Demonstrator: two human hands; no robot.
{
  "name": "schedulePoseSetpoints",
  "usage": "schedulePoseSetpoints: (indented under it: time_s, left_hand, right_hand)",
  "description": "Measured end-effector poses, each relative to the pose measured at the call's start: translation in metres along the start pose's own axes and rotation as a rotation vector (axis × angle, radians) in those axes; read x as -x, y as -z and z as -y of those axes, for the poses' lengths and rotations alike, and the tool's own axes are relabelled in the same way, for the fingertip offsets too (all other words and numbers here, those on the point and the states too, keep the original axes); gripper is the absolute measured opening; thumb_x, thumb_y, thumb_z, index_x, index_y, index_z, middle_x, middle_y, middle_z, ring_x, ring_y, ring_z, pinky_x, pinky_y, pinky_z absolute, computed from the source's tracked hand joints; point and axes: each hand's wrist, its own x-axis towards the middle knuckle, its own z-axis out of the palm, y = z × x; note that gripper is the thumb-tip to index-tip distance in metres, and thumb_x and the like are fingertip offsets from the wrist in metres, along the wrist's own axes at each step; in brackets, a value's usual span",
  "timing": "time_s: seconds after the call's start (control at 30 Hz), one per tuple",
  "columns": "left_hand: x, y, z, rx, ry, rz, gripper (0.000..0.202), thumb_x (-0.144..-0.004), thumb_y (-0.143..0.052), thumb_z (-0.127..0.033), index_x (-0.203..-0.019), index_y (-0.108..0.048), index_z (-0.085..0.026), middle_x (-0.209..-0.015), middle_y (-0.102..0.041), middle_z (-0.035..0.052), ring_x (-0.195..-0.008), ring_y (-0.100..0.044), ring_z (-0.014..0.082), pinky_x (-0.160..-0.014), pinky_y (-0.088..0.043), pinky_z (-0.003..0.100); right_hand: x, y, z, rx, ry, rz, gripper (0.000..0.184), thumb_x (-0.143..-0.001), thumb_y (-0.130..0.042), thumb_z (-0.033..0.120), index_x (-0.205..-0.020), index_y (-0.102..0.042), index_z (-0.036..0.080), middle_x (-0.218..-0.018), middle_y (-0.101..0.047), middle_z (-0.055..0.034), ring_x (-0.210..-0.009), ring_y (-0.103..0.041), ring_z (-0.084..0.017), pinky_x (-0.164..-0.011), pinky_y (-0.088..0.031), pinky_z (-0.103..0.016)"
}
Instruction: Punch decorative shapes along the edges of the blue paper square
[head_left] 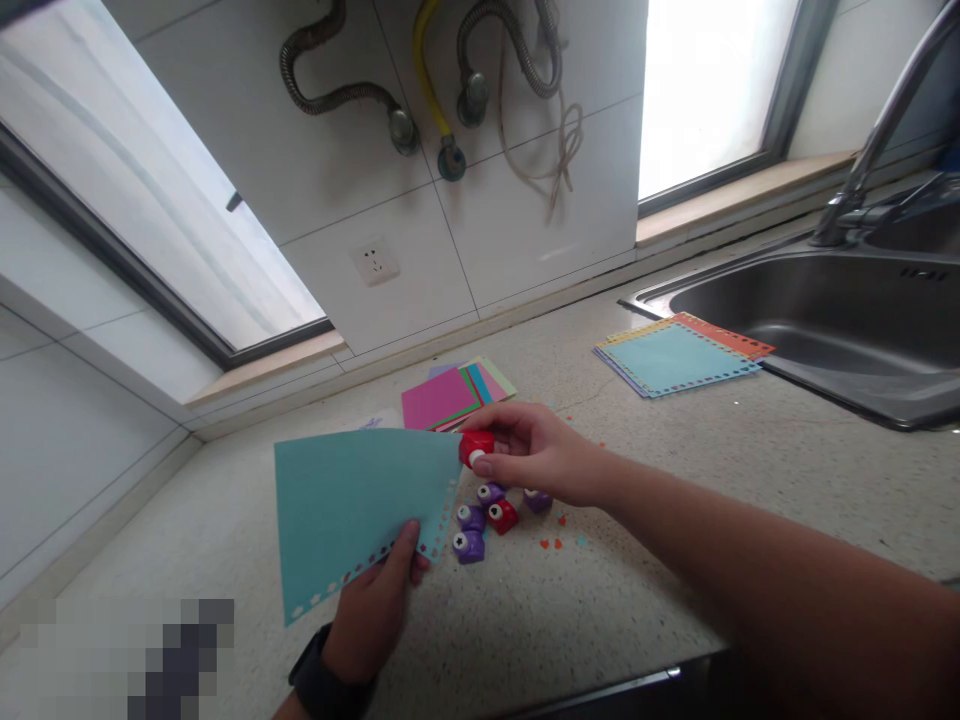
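Observation:
A teal sheet of paper (360,500) is held up off the counter, with small shapes cut along its lower edge and most of its right edge. My left hand (386,580) pinches its lower edge, thumb on top. In my right hand (547,450) is a red craft punch (475,447) with a white button, set at the sheet's upper right corner, the thumb by the button. Below it on the counter stand several purple punches (469,545) and another red punch (502,516). Orange heart cut-outs (551,544) lie beside them.
Behind my hands lies a pile of coloured paper (442,398), magenta on top. To the right, punched sheets (675,355) in light blue, orange and yellow lie next to a steel sink (795,300) with a faucet (862,190). Hoses and a socket (375,261) are on the tiled wall.

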Motion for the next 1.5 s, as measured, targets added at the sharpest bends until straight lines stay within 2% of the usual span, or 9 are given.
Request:
schedulePoseSetpoints:
  time_s: [0.1, 0.2, 0.33, 0.43, 0.57, 0.73, 0.93, 1.3, 1.5]
  left_hand:
    - [0.0, -0.002, -0.002, 0.023, 0.068, -0.022, 0.032, -0.083, -0.052, -0.047, -0.076, -0.075, -0.025, -0.068, -0.074, 0.0041, -0.073, -0.071, 0.0258, -0.082, -0.055, 0.034]
    - [0.0, -0.004, 0.0, 0.071, 0.09, -0.041, 0.035, -0.084, -0.056, -0.051, -0.075, -0.075, -0.024, -0.071, -0.076, 0.0048, -0.076, -0.071, 0.0257, -0.084, -0.054, 0.034]
    - [-0.001, -0.006, 0.004, 0.107, 0.135, -0.018, 0.041, -0.084, -0.059, -0.055, -0.062, -0.072, -0.023, -0.059, -0.071, 0.0037, -0.072, -0.07, 0.0258, -0.082, -0.054, 0.034]
    - [-0.001, -0.007, 0.004, 0.187, 0.117, -0.016, 0.04, -0.083, -0.062, -0.054, -0.059, -0.069, -0.023, -0.055, -0.068, 0.0018, -0.069, -0.067, 0.0242, -0.078, -0.053, 0.032]
    - [0.0, -0.01, -0.003, 0.346, 0.03, -0.028, 0.05, -0.086, -0.061, -0.052, -0.047, -0.053, -0.022, -0.056, -0.064, 0.001, -0.064, -0.062, 0.02, -0.073, -0.049, 0.03]
    - [0.0, -0.01, -0.007, 0.496, -0.005, 0.002, 0.043, -0.088, -0.062, -0.046, -0.054, -0.05, -0.022, -0.055, -0.058, -0.0025, -0.057, -0.055, 0.0168, -0.065, -0.045, 0.029]
    - [0.0, -0.009, -0.01, 0.561, 0.002, 0.022, 0.036, -0.087, -0.064, -0.043, -0.06, -0.057, -0.02, -0.056, -0.06, -0.0024, -0.055, -0.055, 0.0162, -0.06, -0.045, 0.029]
    - [0.001, -0.004, -0.016, 0.471, 0.021, 0.044, 0.036, -0.085, -0.064, -0.041, -0.056, -0.061, -0.02, -0.057, -0.067, 0.0017, -0.061, -0.062, 0.0194, -0.064, -0.051, 0.03]
    - [0.002, -0.003, -0.022, 0.491, 0.014, 0.062, 0.027, -0.085, -0.063, -0.041, -0.069, -0.066, -0.019, -0.067, -0.071, 0.0022, -0.066, -0.064, 0.0204, -0.065, -0.054, 0.031]
  right_hand:
    - [-0.001, 0.0, 0.0, 0.008, -0.027, -0.004, 0.036, -0.072, -0.085, 0.027, -0.1, -0.066, 0.015, -0.083, -0.069, -0.0003, -0.071, -0.064, -0.009, -0.069, -0.053, -0.023]
    - [-0.001, -0.001, -0.001, 0.024, -0.055, -0.013, 0.035, -0.071, -0.085, 0.027, -0.098, -0.065, 0.015, -0.082, -0.067, 0.0003, -0.07, -0.063, -0.009, -0.068, -0.051, -0.024]
    - [-0.002, 0.0, -0.004, 0.092, -0.083, -0.007, 0.03, -0.075, -0.082, 0.031, -0.092, -0.063, 0.015, -0.078, -0.064, 0.0013, -0.067, -0.058, -0.009, -0.064, -0.047, -0.023]
    - [-0.003, 0.0, -0.006, 0.163, -0.12, 0.011, 0.028, -0.079, -0.078, 0.037, -0.088, -0.062, 0.015, -0.072, -0.059, 0.0027, -0.061, -0.053, -0.008, -0.056, -0.043, -0.021]
    - [-0.002, 0.0, -0.008, 0.193, -0.207, 0.019, 0.03, -0.082, -0.076, 0.041, -0.082, -0.061, 0.016, -0.066, -0.055, 0.0038, -0.056, -0.051, -0.008, -0.054, -0.044, -0.021]
    - [-0.001, -0.001, -0.013, 0.219, -0.277, -0.007, 0.03, -0.083, -0.074, 0.045, -0.081, -0.064, 0.017, -0.067, -0.061, 0.0009, -0.055, -0.055, -0.01, -0.049, -0.046, -0.022]
    - [-0.002, 0.001, -0.023, 0.168, -0.332, -0.035, 0.036, -0.08, -0.076, 0.05, -0.081, -0.062, 0.016, -0.066, -0.064, -0.0001, -0.047, -0.056, -0.009, -0.04, -0.042, -0.02]
    - [-0.003, -0.001, -0.027, 0.174, -0.352, -0.078, 0.04, -0.077, -0.079, 0.051, -0.076, -0.06, 0.016, -0.062, -0.065, -0.0014, -0.042, -0.057, -0.01, -0.037, -0.042, -0.021]
    - [-0.003, -0.003, -0.028, 0.206, -0.314, -0.096, 0.04, -0.076, -0.081, 0.049, -0.069, -0.056, 0.017, -0.058, -0.064, -0.0003, -0.042, -0.055, -0.009, -0.037, -0.041, -0.021]
